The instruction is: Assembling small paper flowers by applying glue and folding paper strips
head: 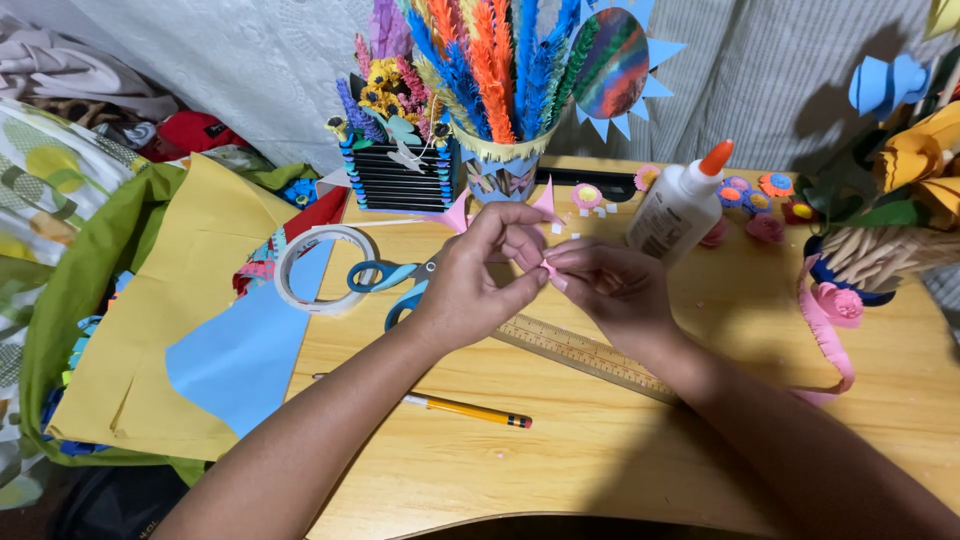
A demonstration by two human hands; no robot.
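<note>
Above the wooden ruler [585,352] on the bench [600,450], both hands pinch a small pink paper piece [548,268]. The left hand [470,285] and right hand [610,285] are closed on it, seemingly mid-fold; finishing needs fine fingertip pressure.

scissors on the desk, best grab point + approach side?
Grip the blue handle loops of the scissors, coming from above on the left. The loops lie flat and bare on the desk beside the tape roll; the blade end runs right, hidden under the left hand, which with the right hand pinches a small pink paper piece.
</note>
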